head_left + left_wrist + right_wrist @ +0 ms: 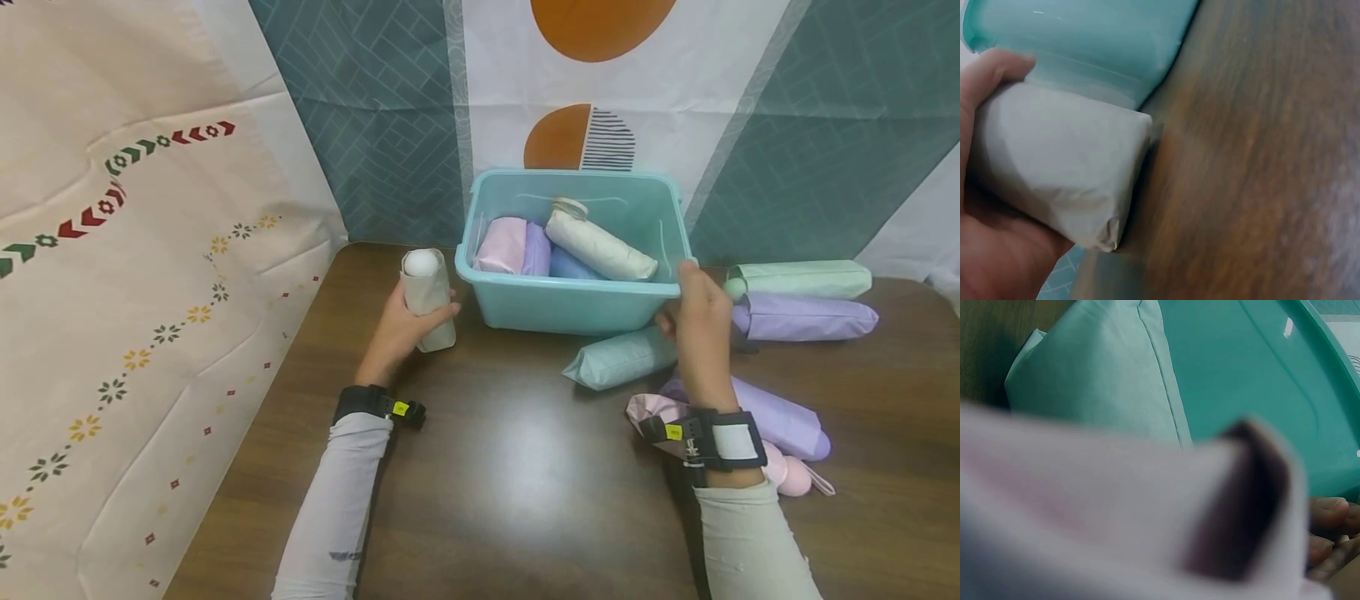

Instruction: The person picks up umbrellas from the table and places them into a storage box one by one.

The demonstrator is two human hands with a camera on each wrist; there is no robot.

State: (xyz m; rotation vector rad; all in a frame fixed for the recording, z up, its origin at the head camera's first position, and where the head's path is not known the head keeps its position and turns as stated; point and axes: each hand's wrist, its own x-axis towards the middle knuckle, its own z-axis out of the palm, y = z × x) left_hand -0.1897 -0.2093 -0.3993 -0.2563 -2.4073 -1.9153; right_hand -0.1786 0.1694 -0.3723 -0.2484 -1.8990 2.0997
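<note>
My left hand (408,321) grips a cream folding umbrella (427,292) in its sleeve, held upright beside the bin, its white knob end up. In the left wrist view the sleeve's closed end (1079,169) shows close over the wooden table. My right hand (701,321) holds the teal plastic bin (555,308) by its front right rim corner. Inside the bin lie a pink umbrella (501,246), a purple one (536,250), a blue one (572,265) and a white one (603,242) slanting on top.
Right of the bin lie a mint umbrella (802,279) and a lavender one (813,317). A grey-green umbrella (622,358) lies before the bin. Under my right forearm are a purple umbrella (780,417) and a pink one (656,408). Patterned cloth (375,125) hangs behind the table.
</note>
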